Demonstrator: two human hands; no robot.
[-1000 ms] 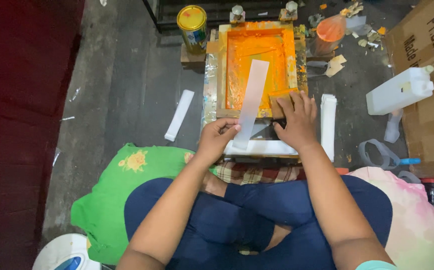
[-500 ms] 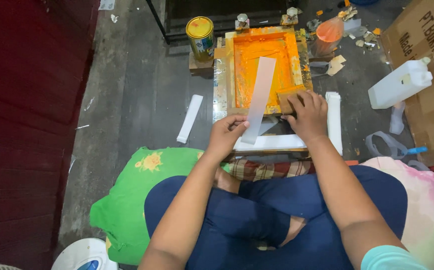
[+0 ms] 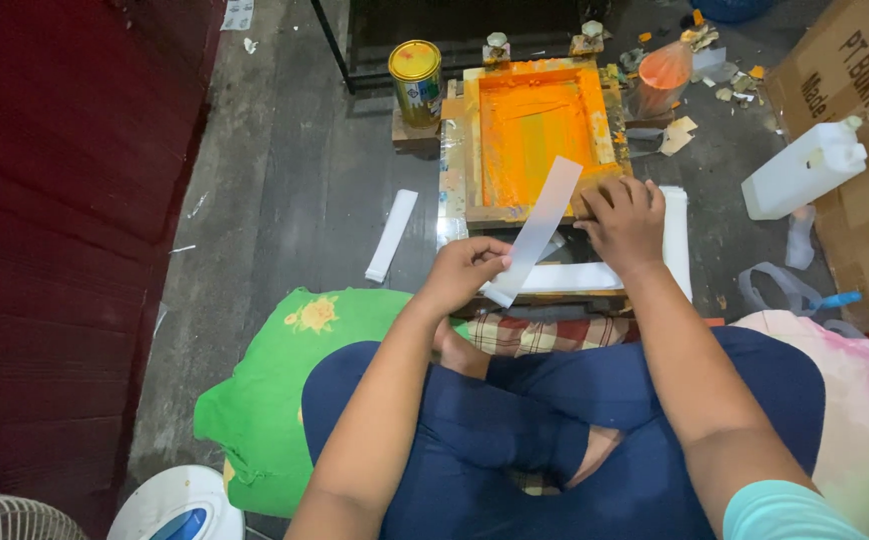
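Observation:
I sit cross-legged on the floor before a wooden screen-printing frame [image 3: 455,150] filled with orange ink. My left hand [image 3: 465,272] pinches the lower end of a long white strip [image 3: 540,225], which slants up over the frame's near edge. My right hand [image 3: 627,220] rests palm down on the frame's near right corner, fingers spread. White strips [image 3: 575,277] lie flat under the frame's front, and a white stack [image 3: 675,245] stands beside my right hand.
A yellow-lidded tin [image 3: 415,80] stands left of the frame. A loose white strip [image 3: 393,235] lies on the floor. A white jug [image 3: 805,168] and a cardboard box [image 3: 860,150] are at right. Green cloth [image 3: 275,390] lies by my left knee; a fan [image 3: 5,517] is bottom left.
My left hand has lifted the strip's lower end slightly toward me. My right hand stays on the frame's corner. The camera has shifted, so the frame sits lower in view.

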